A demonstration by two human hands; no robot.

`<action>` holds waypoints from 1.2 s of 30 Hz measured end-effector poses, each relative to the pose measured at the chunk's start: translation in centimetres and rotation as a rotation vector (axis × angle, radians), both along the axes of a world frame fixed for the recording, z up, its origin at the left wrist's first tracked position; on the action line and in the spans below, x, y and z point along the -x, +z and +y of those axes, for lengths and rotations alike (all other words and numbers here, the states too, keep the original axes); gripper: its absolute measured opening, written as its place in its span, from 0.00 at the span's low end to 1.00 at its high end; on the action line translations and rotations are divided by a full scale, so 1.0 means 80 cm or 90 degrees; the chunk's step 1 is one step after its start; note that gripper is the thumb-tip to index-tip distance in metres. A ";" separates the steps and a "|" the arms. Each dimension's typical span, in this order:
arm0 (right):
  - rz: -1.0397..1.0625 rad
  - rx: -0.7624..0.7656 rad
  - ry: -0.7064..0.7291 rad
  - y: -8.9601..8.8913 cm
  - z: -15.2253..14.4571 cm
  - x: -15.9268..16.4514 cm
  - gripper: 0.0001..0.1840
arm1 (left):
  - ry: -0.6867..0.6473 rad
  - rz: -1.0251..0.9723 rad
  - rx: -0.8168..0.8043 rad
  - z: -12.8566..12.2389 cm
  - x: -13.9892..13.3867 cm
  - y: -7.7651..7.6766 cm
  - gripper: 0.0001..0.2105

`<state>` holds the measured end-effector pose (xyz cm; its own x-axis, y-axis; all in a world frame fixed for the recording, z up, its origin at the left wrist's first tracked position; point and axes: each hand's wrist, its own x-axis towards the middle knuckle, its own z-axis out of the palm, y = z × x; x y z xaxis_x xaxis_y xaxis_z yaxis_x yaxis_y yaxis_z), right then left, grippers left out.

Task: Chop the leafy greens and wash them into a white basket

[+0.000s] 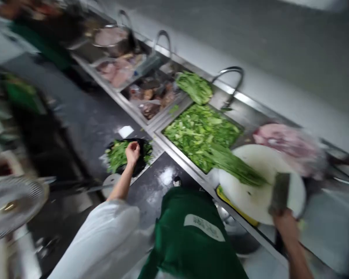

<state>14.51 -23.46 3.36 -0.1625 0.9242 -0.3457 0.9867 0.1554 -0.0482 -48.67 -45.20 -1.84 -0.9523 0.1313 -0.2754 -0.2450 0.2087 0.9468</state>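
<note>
The right hand (285, 223) is gripping a cleaver (280, 190) over the round cutting board (235, 195); a leafy bunch (235, 164) is lying across the board's left edge. Well left of it, the left hand (132, 154) is hovering half-curled over a black tub (140, 166); whether it's holding anything, I can't tell.

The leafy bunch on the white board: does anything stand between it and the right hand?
Only the cleaver, held in the right hand; past it, I see just bare white board before the leafy bunch.
</note>
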 end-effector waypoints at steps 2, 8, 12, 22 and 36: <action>-0.068 0.002 -0.101 -0.007 0.004 -0.013 0.26 | -0.269 0.152 0.045 0.059 -0.082 -0.017 0.05; -0.081 0.043 -0.169 -0.041 0.021 -0.033 0.21 | -0.865 0.481 0.059 0.234 -0.404 -0.023 0.24; -0.037 0.071 -0.183 -0.049 0.022 -0.060 0.21 | -1.051 0.606 0.290 0.318 -0.486 -0.033 0.36; -0.003 0.111 -0.067 -0.038 0.038 -0.119 0.16 | -1.318 0.766 0.185 0.393 -0.456 -0.020 0.31; -0.080 0.095 0.305 0.009 0.061 -0.084 0.18 | -0.868 0.699 0.074 0.307 -0.585 -0.080 0.12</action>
